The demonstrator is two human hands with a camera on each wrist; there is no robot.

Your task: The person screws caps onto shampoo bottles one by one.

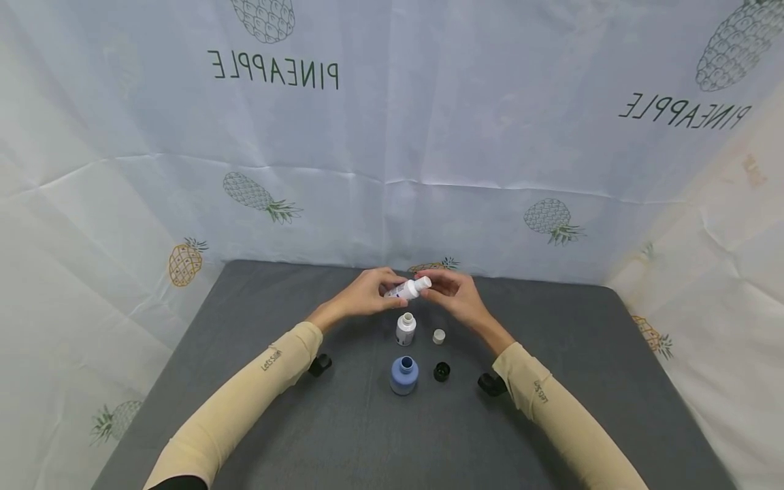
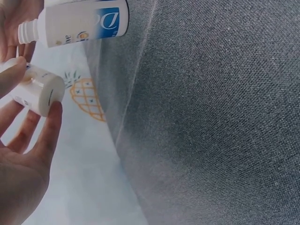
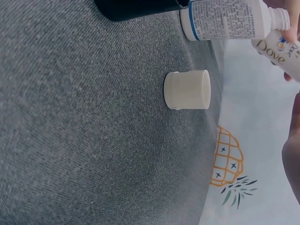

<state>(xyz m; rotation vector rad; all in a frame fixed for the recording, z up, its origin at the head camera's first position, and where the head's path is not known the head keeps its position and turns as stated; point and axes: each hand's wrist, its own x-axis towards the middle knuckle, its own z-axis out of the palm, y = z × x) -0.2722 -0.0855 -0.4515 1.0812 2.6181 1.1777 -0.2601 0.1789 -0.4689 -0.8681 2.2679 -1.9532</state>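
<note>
Above the table's far part, my left hand (image 1: 367,292) grips a small white Dove bottle (image 1: 401,291) round its body. The bottle lies tilted, its white cap (image 1: 422,283) pointing right and up. The fingers and thumb of my right hand (image 1: 456,296) are curled round that cap. In the left wrist view, thumb and fingers hold the bottle close to its base (image 2: 52,96). Just below the hands stands a second white Dove bottle (image 1: 405,330), upright and uncapped, its threaded neck (image 2: 28,32) bare. Most of my right hand is outside the right wrist view.
A loose white cap (image 1: 439,336) stands right of the uncapped white bottle. Nearer me is an open blue bottle (image 1: 404,378), with a black cap (image 1: 442,371) beside it. Black pieces (image 1: 492,384) show by both sleeves. A pineapple-print curtain (image 1: 392,136) hangs behind the grey table (image 1: 343,435).
</note>
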